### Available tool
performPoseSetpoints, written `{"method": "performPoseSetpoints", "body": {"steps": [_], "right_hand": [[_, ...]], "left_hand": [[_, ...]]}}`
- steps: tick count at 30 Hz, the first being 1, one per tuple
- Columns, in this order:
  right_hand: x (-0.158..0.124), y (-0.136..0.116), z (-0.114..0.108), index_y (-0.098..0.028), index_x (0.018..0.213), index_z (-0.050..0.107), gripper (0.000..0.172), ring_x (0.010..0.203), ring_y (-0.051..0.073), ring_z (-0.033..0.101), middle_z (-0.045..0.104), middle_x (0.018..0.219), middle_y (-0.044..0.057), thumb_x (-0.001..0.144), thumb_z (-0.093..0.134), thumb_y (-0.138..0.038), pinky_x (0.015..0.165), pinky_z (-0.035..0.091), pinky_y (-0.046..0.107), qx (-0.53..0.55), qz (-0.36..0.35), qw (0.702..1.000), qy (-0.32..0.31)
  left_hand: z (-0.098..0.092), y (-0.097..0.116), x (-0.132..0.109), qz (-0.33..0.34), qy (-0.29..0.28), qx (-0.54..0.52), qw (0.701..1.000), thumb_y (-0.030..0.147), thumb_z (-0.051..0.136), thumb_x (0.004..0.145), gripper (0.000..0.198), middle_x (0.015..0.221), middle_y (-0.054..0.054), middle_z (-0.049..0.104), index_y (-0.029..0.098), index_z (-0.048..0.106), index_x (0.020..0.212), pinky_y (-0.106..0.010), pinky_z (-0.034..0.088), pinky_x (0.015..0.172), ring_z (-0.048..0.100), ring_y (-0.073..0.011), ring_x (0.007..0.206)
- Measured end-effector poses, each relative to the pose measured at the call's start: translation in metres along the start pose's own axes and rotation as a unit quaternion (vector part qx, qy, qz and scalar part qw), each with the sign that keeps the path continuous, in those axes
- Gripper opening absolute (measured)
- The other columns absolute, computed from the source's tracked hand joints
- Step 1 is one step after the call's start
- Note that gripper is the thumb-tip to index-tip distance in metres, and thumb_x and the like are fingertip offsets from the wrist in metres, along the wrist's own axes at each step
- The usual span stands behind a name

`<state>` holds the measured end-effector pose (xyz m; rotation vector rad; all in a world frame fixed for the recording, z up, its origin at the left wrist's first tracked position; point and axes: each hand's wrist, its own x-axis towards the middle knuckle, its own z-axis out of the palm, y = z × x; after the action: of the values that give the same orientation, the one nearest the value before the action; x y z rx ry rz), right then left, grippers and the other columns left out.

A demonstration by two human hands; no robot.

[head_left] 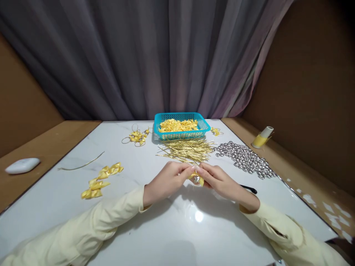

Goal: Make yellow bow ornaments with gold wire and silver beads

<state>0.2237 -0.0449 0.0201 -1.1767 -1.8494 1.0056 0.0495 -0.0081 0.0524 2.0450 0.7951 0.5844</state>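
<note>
My left hand (170, 180) and my right hand (220, 181) meet over the middle of the table, thumbs and fingertips closed on one small yellow ribbon flower (201, 182). A shiny silver bead (196, 179) sits at the front of this flower. My fingers hide most of its back. Just beyond my fingertips lies a pile of gold wire stems (187, 149). Several yellow ribbon flowers (95, 184) lie in a row to the left of my left hand. Many loose silver beads (249, 159) are spread beyond my right hand.
A blue plastic basket (182, 137) of yellow ribbon pieces stands at the back. Finished-looking wired flowers (138, 137) lie left of it. A single wire (81, 163), a white oval object (22, 166), a thread spool (261, 139) and a black handle (249, 189) lie around.
</note>
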Motion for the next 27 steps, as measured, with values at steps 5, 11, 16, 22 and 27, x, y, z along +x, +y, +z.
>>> {"method": "performPoseSetpoints", "body": {"steps": [5,11,16,22,27], "right_hand": [[-0.0003,0.0025,0.0029,-0.019,0.065,0.038,0.035,0.047,0.008,0.036,0.040,0.053,-0.005,0.093,0.031,-0.039,0.048,0.030,0.021,-0.025,-0.032,0.997,0.063],[-0.0013,0.0026,0.0040,-0.019,0.067,0.038,0.032,0.047,0.008,0.037,0.041,0.053,-0.005,0.092,0.033,-0.037,0.048,0.030,0.021,-0.053,-0.057,0.993,0.092],[-0.0020,0.0016,0.0053,-0.020,0.067,0.038,0.030,0.047,0.008,0.038,0.042,0.054,-0.004,0.092,0.032,-0.036,0.047,0.030,0.021,-0.047,-0.068,0.991,0.103],[-0.0032,-0.0031,0.0072,-0.018,0.065,0.040,0.034,0.047,0.008,0.036,0.042,0.054,-0.004,0.092,0.034,-0.038,0.048,0.030,0.021,0.003,-0.041,0.996,0.084],[-0.0003,0.0041,-0.0021,-0.019,0.078,0.042,0.031,0.042,0.007,0.028,0.033,0.049,-0.008,0.091,0.031,-0.046,0.043,0.025,0.020,0.121,-0.007,0.991,0.055]], "left_hand": [[0.0006,0.0050,-0.0019,-0.011,0.015,-0.035,0.999,0.031,0.038,0.089,0.036,0.073,0.000,0.067,0.015,0.064,0.070,-0.021,0.039,0.064,0.056,-0.0115,0.067],[-0.0001,0.0065,0.0009,-0.037,-0.013,-0.118,0.992,0.031,0.040,0.089,0.032,0.078,-0.001,0.067,0.015,0.065,0.076,-0.021,0.041,0.069,0.058,-0.0119,0.073],[0.0019,0.0033,0.0004,-0.045,-0.003,-0.112,0.993,0.038,0.051,0.082,0.026,0.075,0.000,0.065,0.017,0.065,0.076,-0.023,0.040,0.069,0.056,-0.0127,0.073],[0.0025,0.0027,-0.0007,-0.055,-0.007,-0.102,0.993,0.036,0.056,0.076,0.022,0.076,-0.001,0.065,0.017,0.066,0.075,-0.025,0.039,0.068,0.055,-0.0156,0.074],[-0.0043,0.0054,0.0021,-0.089,-0.016,-0.187,0.978,0.034,0.058,0.077,0.019,0.073,0.001,0.063,0.017,0.064,0.075,-0.023,0.037,0.060,0.054,-0.0123,0.066]]}}
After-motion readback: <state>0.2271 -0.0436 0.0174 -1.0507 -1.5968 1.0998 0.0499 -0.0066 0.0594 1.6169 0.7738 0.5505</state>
